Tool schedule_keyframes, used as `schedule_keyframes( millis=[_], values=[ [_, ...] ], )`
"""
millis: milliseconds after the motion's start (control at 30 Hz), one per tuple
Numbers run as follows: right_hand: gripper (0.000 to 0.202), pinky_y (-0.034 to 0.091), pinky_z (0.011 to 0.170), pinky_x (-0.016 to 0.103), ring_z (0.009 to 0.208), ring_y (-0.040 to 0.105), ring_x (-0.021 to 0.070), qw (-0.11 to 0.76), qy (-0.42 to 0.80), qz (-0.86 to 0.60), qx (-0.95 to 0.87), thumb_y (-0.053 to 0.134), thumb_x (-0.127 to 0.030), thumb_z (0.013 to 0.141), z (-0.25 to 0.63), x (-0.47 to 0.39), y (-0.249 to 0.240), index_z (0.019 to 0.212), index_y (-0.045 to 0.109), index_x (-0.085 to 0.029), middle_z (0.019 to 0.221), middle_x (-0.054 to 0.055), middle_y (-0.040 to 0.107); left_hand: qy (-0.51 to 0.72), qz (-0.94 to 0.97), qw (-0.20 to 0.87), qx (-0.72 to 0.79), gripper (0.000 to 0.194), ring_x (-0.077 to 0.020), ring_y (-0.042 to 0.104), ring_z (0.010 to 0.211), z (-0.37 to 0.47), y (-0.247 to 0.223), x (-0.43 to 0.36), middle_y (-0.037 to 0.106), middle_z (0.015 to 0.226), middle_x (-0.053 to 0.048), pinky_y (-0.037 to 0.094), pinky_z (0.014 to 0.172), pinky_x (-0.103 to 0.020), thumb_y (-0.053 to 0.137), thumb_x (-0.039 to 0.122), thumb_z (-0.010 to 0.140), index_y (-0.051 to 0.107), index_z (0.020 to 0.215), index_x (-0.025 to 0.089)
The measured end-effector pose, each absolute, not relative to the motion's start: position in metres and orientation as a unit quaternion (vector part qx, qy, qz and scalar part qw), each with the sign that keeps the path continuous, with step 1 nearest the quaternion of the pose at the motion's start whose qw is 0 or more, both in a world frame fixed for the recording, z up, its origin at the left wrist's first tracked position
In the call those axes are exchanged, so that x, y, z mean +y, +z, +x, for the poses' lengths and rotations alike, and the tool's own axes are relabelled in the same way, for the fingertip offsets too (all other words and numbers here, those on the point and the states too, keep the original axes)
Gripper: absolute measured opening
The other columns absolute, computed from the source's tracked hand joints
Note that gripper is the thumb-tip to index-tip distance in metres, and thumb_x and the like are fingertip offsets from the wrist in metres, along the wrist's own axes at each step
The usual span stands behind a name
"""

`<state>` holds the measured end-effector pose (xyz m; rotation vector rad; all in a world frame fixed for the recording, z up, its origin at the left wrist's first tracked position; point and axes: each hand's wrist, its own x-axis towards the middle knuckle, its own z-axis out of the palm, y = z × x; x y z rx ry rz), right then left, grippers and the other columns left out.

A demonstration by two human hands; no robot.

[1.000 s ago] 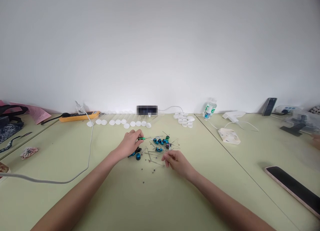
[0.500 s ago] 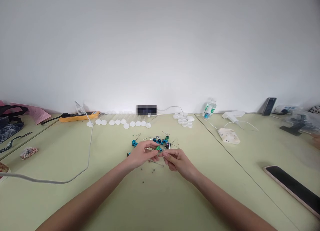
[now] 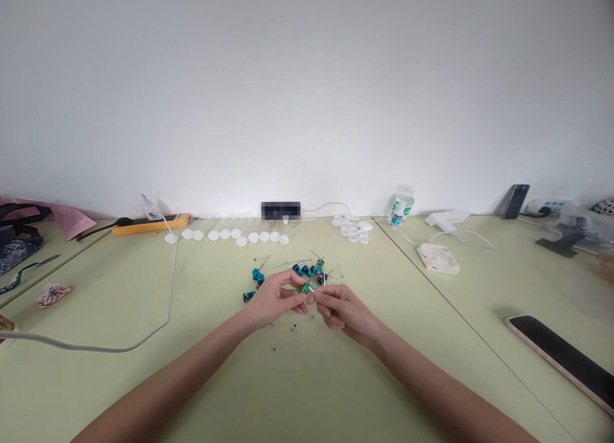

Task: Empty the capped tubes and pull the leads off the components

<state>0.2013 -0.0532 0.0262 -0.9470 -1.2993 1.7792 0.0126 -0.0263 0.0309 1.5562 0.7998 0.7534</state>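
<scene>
The fingers of my left hand (image 3: pixel 275 298) grip one small green metallic part (image 3: pixel 304 289), held above the counter (image 3: pixel 230 379) near the scene's middle. The fingers of my right hand (image 3: pixel 349 310) pinch one thin silver metal piece (image 3: pixel 311 290) just beside it; I can't tell whether they touch. On the far side lie blue-and-black metallic parts (image 3: pixel 306 270), too crowded to count. Far left I count about eleven white round discs (image 3: pixel 264 236); far right, one clear plastic bottle (image 3: pixel 401 209).
</scene>
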Motion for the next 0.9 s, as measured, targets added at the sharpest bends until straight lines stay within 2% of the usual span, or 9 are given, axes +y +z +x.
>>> schedule_keyframes(
  millis=[200, 300, 400, 533, 600, 767, 900],
  values=[
    [0.019, 0.009, 0.038, 0.019, 0.037, 0.013, 0.0009, 0.336, 0.761, -0.323, -0.452, 0.058, -0.033, 0.077, 0.205, -0.049, 0.021, 0.077, 0.058, -0.013, 0.051, -0.008, 0.031, 0.336, 0.689, 0.556, 0.321, 0.016, -0.0142, 0.062, 0.073, 0.013, 0.037, -0.035, 0.061, 0.078, -0.002, 0.050, 0.075, -0.035, 0.055, 0.029, 0.079, 0.051, 0.090, 0.018],
    [0.018, 0.010, 0.039, 0.019, 0.039, 0.012, 0.0021, 0.349, 0.743, -0.329, -0.467, 0.057, -0.033, 0.077, 0.204, -0.051, 0.021, 0.077, 0.057, -0.014, 0.051, -0.009, 0.026, 0.341, 0.708, 0.530, 0.318, 0.015, -0.0140, 0.061, 0.074, 0.013, 0.039, -0.037, 0.059, 0.081, -0.003, 0.051, 0.076, -0.033, 0.053, 0.028, 0.079, 0.052, 0.091, 0.018],
    [0.023, 0.014, 0.041, 0.020, 0.043, 0.016, 0.0047, 0.374, 0.637, -0.384, -0.554, 0.051, -0.037, 0.081, 0.201, -0.055, 0.022, 0.076, 0.057, -0.016, 0.052, -0.007, 0.025, 0.340, 0.720, 0.515, 0.317, 0.015, -0.0136, 0.061, 0.072, 0.013, 0.038, -0.037, 0.058, 0.082, -0.003, 0.052, 0.073, -0.032, 0.053, 0.028, 0.080, 0.054, 0.090, 0.018],
    [0.031, 0.020, 0.048, 0.023, 0.050, 0.023, 0.0081, 0.395, 0.383, -0.451, -0.703, 0.045, -0.037, 0.083, 0.195, -0.060, 0.021, 0.062, 0.054, -0.016, 0.053, -0.004, 0.029, 0.333, 0.730, 0.497, 0.331, 0.017, -0.0131, 0.061, 0.069, 0.014, 0.032, -0.036, 0.057, 0.089, -0.004, 0.053, 0.069, -0.031, 0.051, 0.030, 0.081, 0.055, 0.091, 0.017],
    [0.034, 0.020, 0.049, 0.023, 0.051, 0.024, 0.0086, 0.391, 0.332, -0.464, -0.723, 0.043, -0.035, 0.084, 0.194, -0.060, 0.021, 0.058, 0.053, -0.016, 0.052, -0.004, 0.032, 0.334, 0.736, 0.482, 0.338, 0.017, -0.0125, 0.061, 0.067, 0.014, 0.030, -0.034, 0.057, 0.092, -0.004, 0.052, 0.069, -0.030, 0.051, 0.030, 0.081, 0.056, 0.092, 0.017],
    [0.027, 0.028, 0.054, 0.023, 0.055, 0.039, 0.0100, 0.364, 0.484, -0.454, -0.654, 0.056, -0.039, 0.075, 0.198, -0.055, 0.019, 0.064, 0.064, -0.016, 0.057, -0.001, 0.050, 0.325, 0.776, 0.427, 0.332, 0.019, -0.0144, 0.059, 0.079, 0.012, 0.033, -0.034, 0.056, 0.097, -0.006, 0.051, 0.074, -0.029, 0.051, 0.027, 0.081, 0.058, 0.096, 0.019],
    [0.024, 0.029, 0.053, 0.022, 0.056, 0.042, 0.0095, 0.364, 0.565, -0.466, -0.575, 0.069, -0.036, 0.062, 0.201, -0.051, 0.013, 0.058, 0.061, -0.014, 0.055, -0.002, 0.050, 0.302, 0.809, 0.390, 0.320, 0.018, -0.0144, 0.056, 0.083, 0.011, 0.040, -0.037, 0.057, 0.097, -0.005, 0.049, 0.073, -0.027, 0.049, 0.024, 0.082, 0.060, 0.095, 0.020]
  ],
)
